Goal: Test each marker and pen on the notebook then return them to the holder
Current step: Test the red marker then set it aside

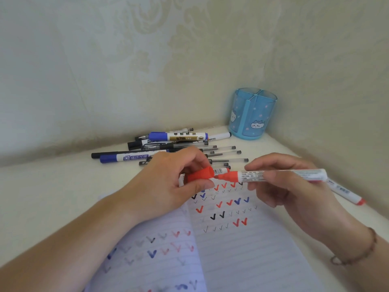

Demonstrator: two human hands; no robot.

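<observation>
1. Two hands share one red marker (pixel 280 175): my left hand (pixel 168 186) pinches its cap (pixel 201 175), my right hand (pixel 294 186) grips the barrel above the notebook (pixel 242 249).
2. Marker's long axis runs three to nine o'clock, tip toward nine, just at the cap's mouth.
3. Capping or uncapping, I cannot tell; the holder (pixel 252 114) stands at one o'clock.

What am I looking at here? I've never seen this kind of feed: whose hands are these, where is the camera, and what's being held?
There is one picture, from a camera worn on a person's head, looking down at their bare hands. The left hand pinches a red plastic cap; the right hand holds a white-barrelled red marker, tip facing the cap. Below lies an open lined notebook covered in tick marks. Behind are a pile of pens and markers and an empty-looking blue plastic holder.
</observation>
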